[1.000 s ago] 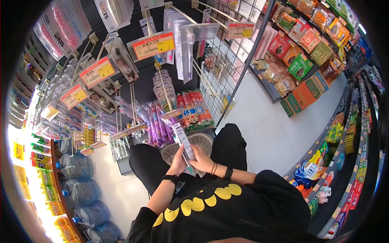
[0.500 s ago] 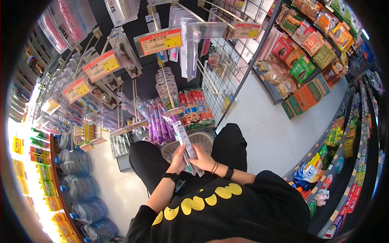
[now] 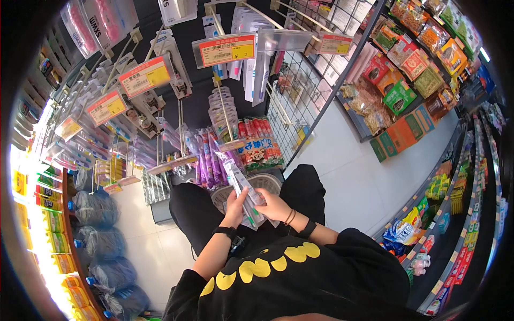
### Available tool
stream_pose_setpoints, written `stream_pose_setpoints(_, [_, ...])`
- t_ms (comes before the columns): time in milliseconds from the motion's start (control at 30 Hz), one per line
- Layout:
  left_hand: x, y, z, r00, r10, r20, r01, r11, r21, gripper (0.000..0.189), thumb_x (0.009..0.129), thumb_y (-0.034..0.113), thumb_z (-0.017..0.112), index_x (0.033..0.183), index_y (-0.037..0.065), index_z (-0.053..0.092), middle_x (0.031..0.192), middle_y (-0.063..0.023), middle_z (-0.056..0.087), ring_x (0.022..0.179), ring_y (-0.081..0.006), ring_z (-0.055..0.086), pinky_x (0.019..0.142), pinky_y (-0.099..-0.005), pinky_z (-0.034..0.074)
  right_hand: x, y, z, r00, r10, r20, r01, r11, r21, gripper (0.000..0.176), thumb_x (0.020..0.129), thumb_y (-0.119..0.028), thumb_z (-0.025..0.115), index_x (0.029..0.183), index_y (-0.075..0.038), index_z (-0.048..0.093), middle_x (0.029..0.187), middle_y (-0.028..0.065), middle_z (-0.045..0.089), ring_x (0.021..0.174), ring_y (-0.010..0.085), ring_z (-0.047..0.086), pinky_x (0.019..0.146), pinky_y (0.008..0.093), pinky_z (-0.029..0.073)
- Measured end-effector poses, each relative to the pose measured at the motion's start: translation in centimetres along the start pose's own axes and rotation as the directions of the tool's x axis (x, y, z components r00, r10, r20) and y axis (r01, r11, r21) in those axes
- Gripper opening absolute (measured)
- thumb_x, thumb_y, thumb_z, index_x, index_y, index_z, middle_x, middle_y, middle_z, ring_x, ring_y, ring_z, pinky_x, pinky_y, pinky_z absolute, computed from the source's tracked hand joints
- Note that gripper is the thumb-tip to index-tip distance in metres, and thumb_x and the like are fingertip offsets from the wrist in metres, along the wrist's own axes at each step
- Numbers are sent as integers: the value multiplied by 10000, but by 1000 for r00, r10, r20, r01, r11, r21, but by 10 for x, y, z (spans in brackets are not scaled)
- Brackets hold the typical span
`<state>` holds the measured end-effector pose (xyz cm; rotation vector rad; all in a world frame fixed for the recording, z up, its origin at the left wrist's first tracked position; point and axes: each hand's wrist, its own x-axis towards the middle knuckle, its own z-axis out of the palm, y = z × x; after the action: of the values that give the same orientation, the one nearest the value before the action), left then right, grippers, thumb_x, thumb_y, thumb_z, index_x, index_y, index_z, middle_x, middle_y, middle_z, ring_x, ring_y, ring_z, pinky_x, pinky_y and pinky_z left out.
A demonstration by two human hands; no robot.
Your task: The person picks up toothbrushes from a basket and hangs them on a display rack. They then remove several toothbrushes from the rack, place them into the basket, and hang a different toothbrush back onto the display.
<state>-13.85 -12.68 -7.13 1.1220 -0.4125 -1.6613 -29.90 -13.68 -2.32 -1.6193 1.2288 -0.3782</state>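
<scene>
Long, slim toothbrush packages (image 3: 241, 182) in clear and white wrapping are held between my two hands above my lap. My left hand (image 3: 234, 208) is closed round their left side. From the right, my right hand (image 3: 272, 204) grips the same packages, fingers bent over them. The packages tilt up and to the left, and a green part shows near their lower end. Just beyond their top end hang purple packages (image 3: 206, 160). Behind my hands is a grey plastic basket (image 3: 265, 183).
Hooks with hanging packs and a price tag (image 3: 227, 51) reach out overhead. A wire grid (image 3: 300, 101) stands right of centre. Wrapped water bottles (image 3: 101, 241) line the left floor. Snack shelves (image 3: 393, 96) stand at the right, beside the tiled floor (image 3: 348, 176).
The view has shifted slightly, so the hanging tags sit further right. The packages lean a little more to the left, and my right hand has moved slightly right along with them.
</scene>
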Motion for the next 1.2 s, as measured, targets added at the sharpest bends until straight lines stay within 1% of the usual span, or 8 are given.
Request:
stream_pose_setpoints(167, [-1, 5, 3, 998, 7, -61, -12, 997, -78, 300, 856, 273, 655, 1026, 57, 534, 928, -42, 598, 856, -138, 579, 736, -295, 472, -3, -2, -17, 969, -197, -146, 184, 978, -96, 599, 724, -169, 704, 1252, -29, 457, 958, 160, 606, 854, 254, 612, 769, 336, 482])
stream_pose_setpoints(233, [1, 7, -4, 996, -37, -86, 26, 991, -130, 301, 845, 271, 667, 1017, 59, 539, 915, -36, 591, 844, -137, 572, 730, -293, 467, -3, -10, -30, 874, -385, -297, 351, 922, -163, 590, 710, -126, 704, 1241, -32, 464, 940, 144, 605, 821, 242, 608, 767, 326, 479])
stream_pose_setpoints(300, [4, 4, -8, 992, -60, -114, 49, 994, -101, 302, 846, 248, 662, 1051, 62, 539, 937, -44, 597, 874, -160, 572, 783, -318, 462, -4, -24, -43, 853, -321, -412, 317, 945, -81, 583, 708, -65, 706, 1240, -32, 468, 885, 90, 570, 845, 157, 576, 756, 279, 461])
stream_pose_setpoints(433, [3, 3, -6, 996, -54, -68, 45, 992, -119, 268, 818, 193, 688, 1000, 59, 546, 889, -24, 585, 816, -129, 552, 716, -284, 439, 2, -47, -68, 731, -369, -574, 471, 882, 33, 603, 783, 53, 633, 1315, -3, 355, 1076, 66, 510, 932, 132, 544, 819, 246, 436])
stream_pose_setpoints(500, [0, 7, -3, 995, -81, -64, 73, 989, -128, 250, 805, 146, 689, 991, 59, 547, 890, -23, 585, 814, -128, 550, 721, -287, 437, 1, -77, -77, 598, -424, -680, 573, 819, -8, 575, 784, 15, 646, 1290, 15, 374, 1080, 116, 560, 936, 174, 574, 818, 288, 461])
stream_pose_setpoints(600, [0, 5, -7, 998, -63, 20, 64, 994, -91, 239, 804, 108, 671, 1002, 56, 546, 902, -25, 588, 825, -132, 553, 722, -287, 437, 13, -98, -95, 479, -495, -725, 605, 784, -135, 576, 798, 35, 630, 1300, 21, 349, 1087, 116, 559, 937, 166, 580, 810, 280, 470])
stream_pose_setpoints(733, [-8, 14, 0, 995, -62, 73, 68, 994, -83, 242, 803, 66, 644, 1019, 42, 538, 906, -31, 585, 843, -146, 563, 745, -298, 452, 34, -125, -118, 419, -524, -741, 644, 748, -164, 560, 797, 22, 637, 1288, 16, 369, 1085, 111, 562, 906, 156, 586, 786, 270, 475])
stream_pose_setpoints(1200, [-12, 16, -1, 996, -84, 9, 85, 995, -58, 193, 806, 82, 640, 971, 33, 552, 855, -25, 557, 828, -145, 540, 762, -294, 432, 72, -156, -132, 360, -588, -725, 798, 596, -87, 504, 862, -8, 568, 1313, 27, 347, 1208, 148, 515, 979, 167, 567, 824, 282, 471])
